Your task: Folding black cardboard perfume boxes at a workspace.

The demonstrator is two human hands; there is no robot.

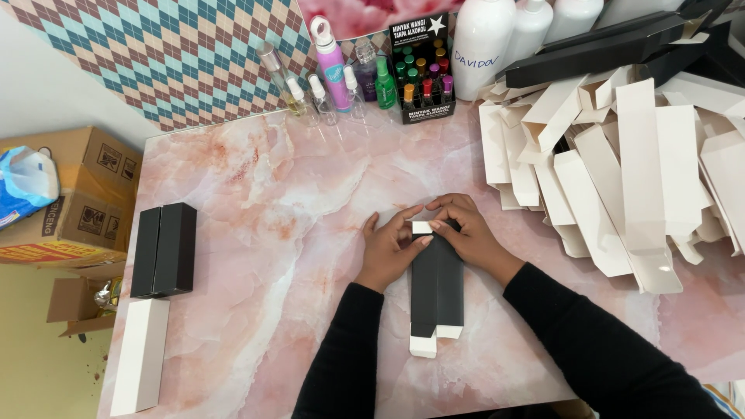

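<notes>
At the far left of the frame, a stack of brown cardboard cartons [85, 198] stands beside the table, with a blue and white plastic bag [23, 182] on top. On the left edge of the pink marble-pattern table [272, 202] lie two assembled black boxes [164, 249], side by side and touching; a long white box [140, 355] lies just below them, end to end.

Along the upper edge, centre, stand several small clear spray bottles [310, 89], a pink and purple bottle [331, 62], a green bottle [385, 84] and a black display carton of small coloured vials [421, 74]. Large white bottles [497, 35] stand to its right.

At frame centre, the left hand [388, 248] rests on the upper left corner of a flat black folding carton [437, 287] with white end flaps, which lies lengthwise on the table. The left fingers are loosely spread, thumb against the top flap. The right hand [469, 233] pinches that white top flap between thumb and forefinger, a narrow grip. Both arms wear black sleeves.

At the right, a large pile of flat white carton blanks [621, 171] covers the table, with black blanks [605, 46] above it.
</notes>
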